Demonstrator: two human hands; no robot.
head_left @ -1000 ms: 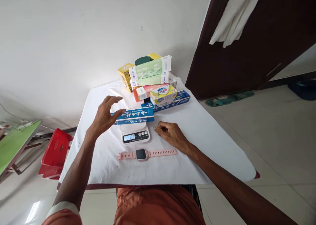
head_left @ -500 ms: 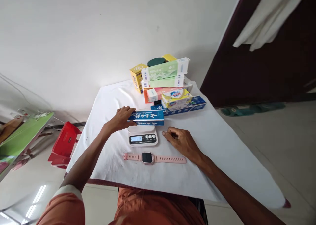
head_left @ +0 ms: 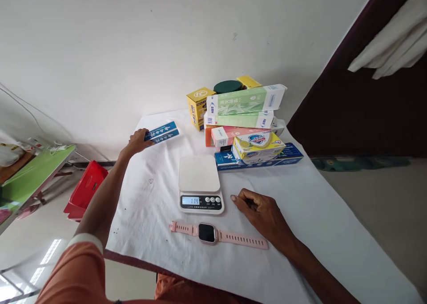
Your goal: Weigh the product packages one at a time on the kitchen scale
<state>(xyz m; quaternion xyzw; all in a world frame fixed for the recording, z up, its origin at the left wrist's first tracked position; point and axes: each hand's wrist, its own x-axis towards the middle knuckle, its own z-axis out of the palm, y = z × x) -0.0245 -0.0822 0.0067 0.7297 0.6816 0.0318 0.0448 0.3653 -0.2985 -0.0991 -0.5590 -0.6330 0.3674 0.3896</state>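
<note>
At the far left of the table, my left hand [head_left: 137,141] grips one end of a blue toothpaste box [head_left: 164,133]. A white kitchen scale [head_left: 199,175] stands mid-table with a bare platform, and its display reads 114. My right hand [head_left: 263,212] rests on the cloth to the right of the scale, fingers curled in, with nothing visible in them. In front of the scale lies a pink-strapped smartwatch [head_left: 207,233], stretched flat with its dark screen up.
Behind the scale is a pile: a yellow soap box [head_left: 258,146] on a blue box [head_left: 290,155], pink and green boxes [head_left: 247,100], a yellow carton [head_left: 200,103] and a dark green lid [head_left: 228,87]. A red chair [head_left: 87,190] and green table [head_left: 36,170] stand left.
My left hand has carried the toothpaste box off the scale to the far left of the table. The right hand stays beside the scale. The view has shifted slightly.
</note>
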